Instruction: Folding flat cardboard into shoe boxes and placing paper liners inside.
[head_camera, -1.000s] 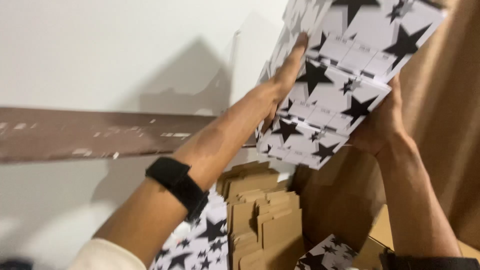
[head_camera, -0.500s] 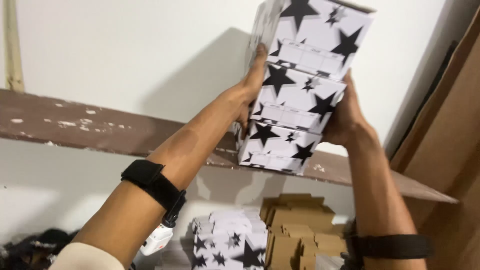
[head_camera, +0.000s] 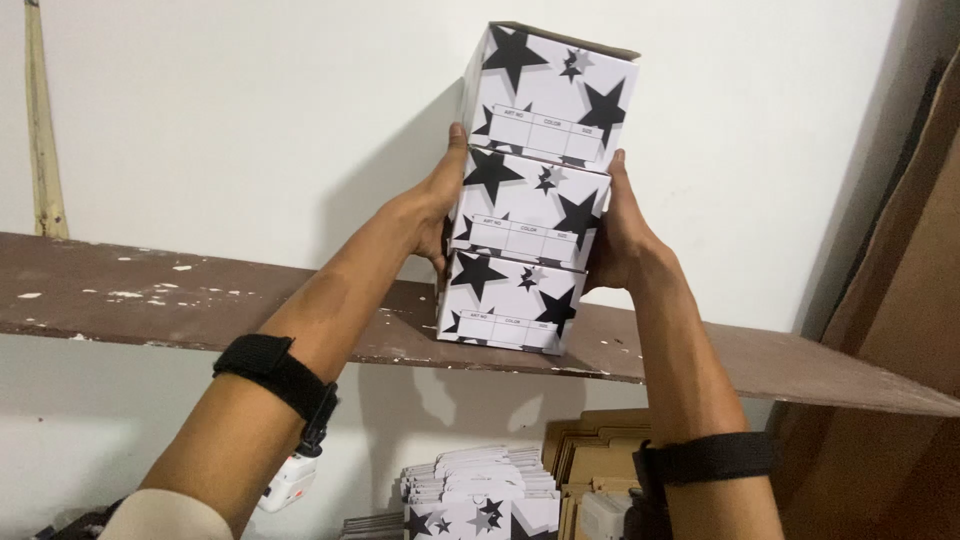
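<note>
Boxes (head_camera: 530, 190), three of them in a stack, white card printed with big black stars and smaller grey ones, each front face carrying a ruled label panel with small print. Bottom box sits on the brown shelf (head_camera: 150, 300), its lower edge right at the shelf's front lip; the middle one rests squarely on it; the top one leans back a touch, and its open upper rim shows a plain brown inside. All three faces point at the camera, slightly turned to the left.

Left hand (head_camera: 435, 215) is pressed flat against the left side of the stack, fingers stretched upward along the middle box, fingertip reaching the bottom of the top one. Right hand (head_camera: 620, 235) clamps the opposite side, palm on the middle box, thumb side forward. Both hands squeeze the stack between them, neither curled shut. A black strap (head_camera: 280, 375) wraps the left forearm, another black strap (head_camera: 710, 458) the right.

The shelf is worn, flecked with pale chips, fixed against a white wall (head_camera: 250, 120). Below it, flat star-printed blanks (head_camera: 480, 495) stand stacked on edge, with a bundle of brown cardboard sheets (head_camera: 590, 445) just beside them. Large brown board (head_camera: 900, 330) leans at far right.
</note>
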